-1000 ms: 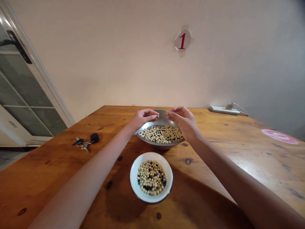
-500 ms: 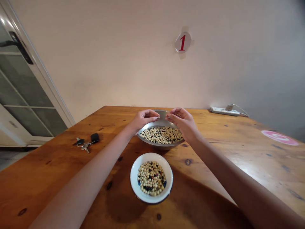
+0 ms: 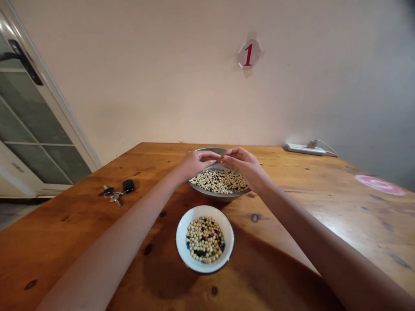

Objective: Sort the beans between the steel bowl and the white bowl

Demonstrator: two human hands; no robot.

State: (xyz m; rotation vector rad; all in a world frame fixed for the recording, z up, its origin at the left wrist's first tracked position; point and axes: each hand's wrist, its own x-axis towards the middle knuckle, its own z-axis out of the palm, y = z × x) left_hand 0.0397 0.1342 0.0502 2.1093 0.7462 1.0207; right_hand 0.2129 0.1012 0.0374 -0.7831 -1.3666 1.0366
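Observation:
My left hand (image 3: 197, 163) and my right hand (image 3: 242, 165) hang over a wide metal bowl (image 3: 207, 150), their curled fingertips meeting above its far half. The bowl holds a layer of pale round beans (image 3: 218, 182) mixed with dark ones. Neither hand touches them. Whether anything small lies between my fingertips is hidden. Nearer to me, below my forearms, stands a white enamel bowl (image 3: 205, 208) with a dark rim, holding a heap of pale and dark beans (image 3: 205, 240).
Both bowls stand on a wooden table (image 3: 65, 229). A bunch of keys with a black fob (image 3: 116, 191) lies to the left. A white power strip (image 3: 304, 149) sits at the back right, and a pink round sticker (image 3: 380, 185) marks the table. A glass door (image 3: 35, 125) stands at the left.
My hands have moved toward each other, and their fingertips now meet above the metal bowl. The bowls and keys stay in place, apart from a slight shift of the view.

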